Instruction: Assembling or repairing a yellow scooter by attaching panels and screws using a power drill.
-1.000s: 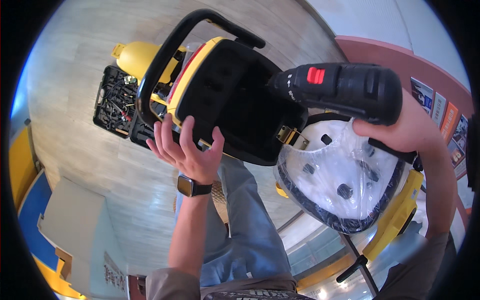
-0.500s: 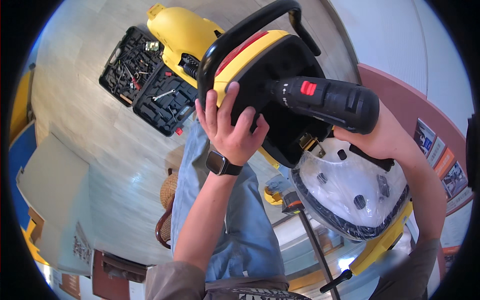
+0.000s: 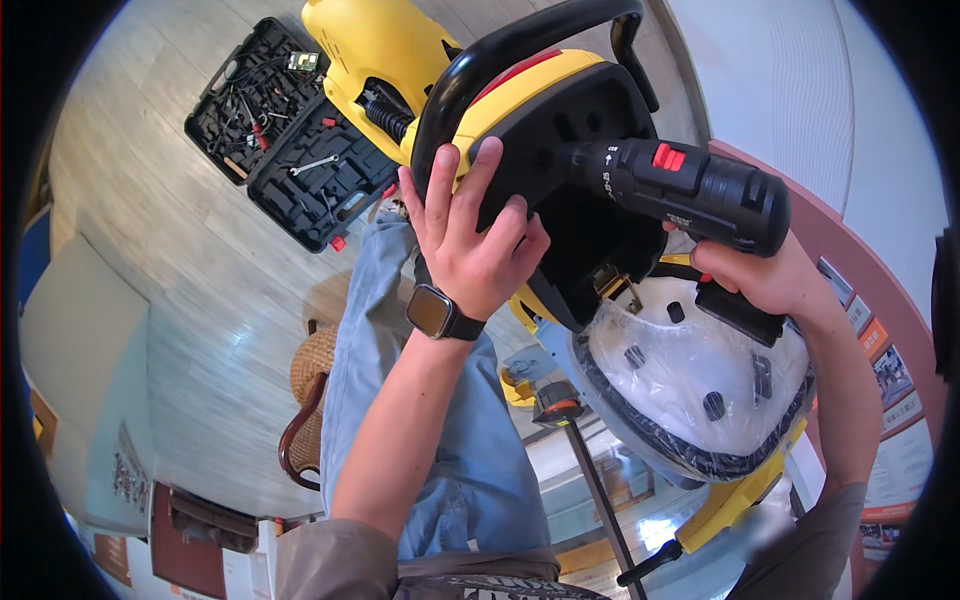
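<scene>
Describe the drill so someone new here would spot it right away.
Start at the yellow-and-black machine with the thick black curved handle. At its open black compartment, the right hand grips the drill. A bright red switch sets its black body apart from the handle and compartment.

The drill point(image 3: 735, 205) is black with a red switch point(image 3: 668, 157) and white markings. The compartment point(image 3: 620, 105) is black, its rim point(image 3: 582, 66) yellow with a red strip point(image 3: 515, 73); the handle point(image 3: 460, 75) is glossy black. Under clear plastic, the seat point(image 3: 660, 365) shows white with black spots and a dark edge. The case point(image 3: 290, 210) is black, the wrench point(image 3: 315, 165) silver. Jeans point(image 3: 370, 330) are light blue, sleeves point(image 3: 340, 560) grey-brown, the watch point(image 3: 430, 310) black. The chair point(image 3: 313, 365) has a tan weave; the floor point(image 3: 220, 350) is pale grey.
</scene>
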A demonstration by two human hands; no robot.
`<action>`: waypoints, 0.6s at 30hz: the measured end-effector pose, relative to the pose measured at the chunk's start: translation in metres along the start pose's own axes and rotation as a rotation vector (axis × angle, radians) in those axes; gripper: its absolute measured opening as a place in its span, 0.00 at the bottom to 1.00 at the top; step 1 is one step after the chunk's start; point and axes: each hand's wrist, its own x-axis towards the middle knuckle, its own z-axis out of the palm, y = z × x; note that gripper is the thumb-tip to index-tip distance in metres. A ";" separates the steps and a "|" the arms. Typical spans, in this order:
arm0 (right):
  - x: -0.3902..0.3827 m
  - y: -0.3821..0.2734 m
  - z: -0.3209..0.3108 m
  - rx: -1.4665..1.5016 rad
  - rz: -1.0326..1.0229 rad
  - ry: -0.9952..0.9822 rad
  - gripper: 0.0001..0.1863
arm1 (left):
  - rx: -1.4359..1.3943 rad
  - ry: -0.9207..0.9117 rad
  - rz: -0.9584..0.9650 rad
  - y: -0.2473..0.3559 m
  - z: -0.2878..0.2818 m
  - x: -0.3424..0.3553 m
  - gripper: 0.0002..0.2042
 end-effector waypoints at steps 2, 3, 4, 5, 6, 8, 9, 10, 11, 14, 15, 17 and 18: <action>-0.001 0.000 0.001 0.024 -0.002 -0.008 0.17 | 0.015 -0.018 0.012 0.000 -0.002 0.000 0.08; -0.001 0.001 0.001 0.015 0.000 -0.003 0.17 | 0.029 -0.038 0.021 0.000 -0.003 -0.001 0.09; -0.002 0.001 0.001 0.006 0.002 0.002 0.17 | 0.028 -0.037 0.021 0.000 -0.002 -0.001 0.09; -0.002 0.000 0.001 0.005 0.003 0.002 0.17 | 0.029 -0.037 0.020 0.000 -0.002 -0.001 0.09; -0.002 -0.002 0.002 0.018 0.024 -0.004 0.17 | 0.031 -0.037 0.021 0.000 -0.001 -0.001 0.09; -0.002 -0.006 0.002 0.030 0.046 -0.009 0.16 | 0.030 -0.040 0.018 0.000 -0.002 -0.001 0.09; -0.001 -0.008 0.003 0.068 0.060 -0.016 0.16 | 0.032 -0.045 0.017 0.000 -0.002 -0.001 0.09; -0.001 -0.011 0.003 0.105 0.074 -0.023 0.16 | 0.033 -0.045 0.018 -0.001 -0.003 -0.001 0.09; -0.001 -0.014 0.002 0.106 0.073 -0.023 0.16 | 0.033 -0.045 0.018 -0.001 -0.003 -0.001 0.09; 0.002 -0.034 -0.002 0.090 0.170 -0.057 0.15 | 0.012 -0.017 0.009 0.001 0.000 0.000 0.09; 0.003 -0.045 -0.003 0.063 0.245 -0.071 0.15 | -0.008 0.008 -0.001 0.001 0.001 0.000 0.08; 0.005 -0.046 -0.001 0.034 0.320 -0.087 0.15 | 0.003 0.000 -0.005 0.000 0.000 0.000 0.08; 0.007 -0.043 0.005 -0.106 0.080 0.000 0.17 | 0.009 -0.008 -0.010 0.001 -0.001 0.000 0.08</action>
